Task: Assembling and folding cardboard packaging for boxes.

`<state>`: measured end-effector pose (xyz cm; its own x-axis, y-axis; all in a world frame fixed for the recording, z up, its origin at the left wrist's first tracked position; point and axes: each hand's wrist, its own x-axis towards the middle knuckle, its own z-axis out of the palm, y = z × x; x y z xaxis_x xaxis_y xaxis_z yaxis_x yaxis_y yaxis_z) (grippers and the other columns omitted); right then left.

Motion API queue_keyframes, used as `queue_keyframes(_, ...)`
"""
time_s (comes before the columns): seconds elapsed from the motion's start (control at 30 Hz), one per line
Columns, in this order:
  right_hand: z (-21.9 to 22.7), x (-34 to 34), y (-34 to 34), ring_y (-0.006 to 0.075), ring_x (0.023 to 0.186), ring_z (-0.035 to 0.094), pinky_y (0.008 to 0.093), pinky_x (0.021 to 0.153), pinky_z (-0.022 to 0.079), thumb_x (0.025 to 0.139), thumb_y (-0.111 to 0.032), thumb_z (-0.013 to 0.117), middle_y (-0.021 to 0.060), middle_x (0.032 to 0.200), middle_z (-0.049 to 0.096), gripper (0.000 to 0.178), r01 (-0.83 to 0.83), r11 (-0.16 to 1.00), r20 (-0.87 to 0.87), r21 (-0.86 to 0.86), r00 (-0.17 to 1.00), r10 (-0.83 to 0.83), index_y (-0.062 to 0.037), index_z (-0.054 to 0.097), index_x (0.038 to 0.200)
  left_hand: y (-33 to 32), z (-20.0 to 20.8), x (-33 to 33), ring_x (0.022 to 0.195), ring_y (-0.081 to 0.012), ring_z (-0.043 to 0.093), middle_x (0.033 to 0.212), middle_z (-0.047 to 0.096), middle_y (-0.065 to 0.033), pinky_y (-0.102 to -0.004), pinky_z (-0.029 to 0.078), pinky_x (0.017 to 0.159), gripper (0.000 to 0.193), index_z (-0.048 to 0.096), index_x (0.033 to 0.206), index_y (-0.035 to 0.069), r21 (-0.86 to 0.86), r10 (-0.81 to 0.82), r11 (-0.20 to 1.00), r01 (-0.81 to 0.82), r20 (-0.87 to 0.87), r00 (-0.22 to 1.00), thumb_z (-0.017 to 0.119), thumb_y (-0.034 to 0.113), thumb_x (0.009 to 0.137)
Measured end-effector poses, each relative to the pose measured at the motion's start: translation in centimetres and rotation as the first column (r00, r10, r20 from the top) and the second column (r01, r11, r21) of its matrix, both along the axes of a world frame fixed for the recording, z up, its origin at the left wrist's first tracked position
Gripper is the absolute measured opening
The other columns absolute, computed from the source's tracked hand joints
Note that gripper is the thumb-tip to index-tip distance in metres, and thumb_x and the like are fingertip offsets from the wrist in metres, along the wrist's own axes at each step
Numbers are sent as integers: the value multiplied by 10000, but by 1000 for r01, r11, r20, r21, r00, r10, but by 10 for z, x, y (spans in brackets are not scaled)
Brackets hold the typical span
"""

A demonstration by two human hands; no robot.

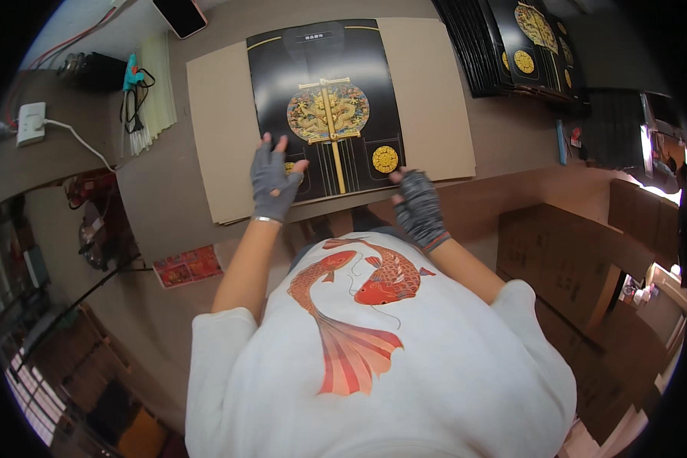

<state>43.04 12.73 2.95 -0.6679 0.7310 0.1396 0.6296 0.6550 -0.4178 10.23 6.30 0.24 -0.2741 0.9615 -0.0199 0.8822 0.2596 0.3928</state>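
A glossy black printed cardboard panel [324, 65] lies flat before me, with a gold dragon roundel and a gold strip down its middle. Beneath it is a wider plain grey-brown board [431, 99], showing on both sides. My left hand [275, 179], in a grey fingerless glove, rests with spread fingers over the panel's near left corner, partly covering a small gold medallion. My right hand [418, 204], in a mottled grey fingerless glove, is at the near right corner. Its fingertips touch the panel edge, and the thumb stands apart from them.
At the far right is a stack of similar black panels [523, 61]. A teal-handled tool with a cable [133, 76], pale strips [157, 84], a white power socket [32, 124] and a phone [182, 17] lie to the left. Cardboard boxes [553, 263] stand at right.
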Motion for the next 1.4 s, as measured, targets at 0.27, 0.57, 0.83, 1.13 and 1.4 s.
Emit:
queue_keyframes(0.27,10,-14,35,106,661,589,267,544,515,860,-137,732,34,901,613,506,381,167,115,-909,617,-779,-17,514,1300,-42,17,-29,852,-288,659,830,683,-160,-387,491,803,437,633,1053,-14,-371,426,896,-245,563,708,680,372,854)
queue_keyframes(0.57,12,-30,19,153,605,628,297,474,532,873,-234,733,39,830,630,268,-66,-55,25,-996,391,-920,-115,563,1043,-27,25,-3,630,-130,567,634,591,-58,-309,459,614,376,613,698,57,-455,413,891,16,823,390,673,383,875)
queue_keyframes(0.83,81,65,131,134,536,620,270,490,504,923,-305,657,22,737,615,212,179,490,-414,-853,341,-844,-107,583,936,36,45,78,861,-142,632,925,639,-52,-273,520,794,357,609,1212,3,-286,274,951,120,955,111,595,267,972)
queue_keyframes(1.13,107,239,333,149,617,580,305,529,509,957,-176,633,35,797,590,102,224,469,-461,-854,93,-883,-123,558,1001,7,4,-1,954,-208,632,1072,659,-127,-318,499,862,482,595,1244,-28,-176,288,954,-244,770,570,669,301,899)
queue_keyframes(1.4,72,230,356,241,825,660,368,710,552,953,-267,637,93,856,645,389,297,409,-435,-863,-25,-900,-37,513,1242,-33,24,-87,1202,-401,508,1242,533,-271,-442,443,1000,845,489,1324,-92,-104,562,806,-582,-172,809,778,435,730)
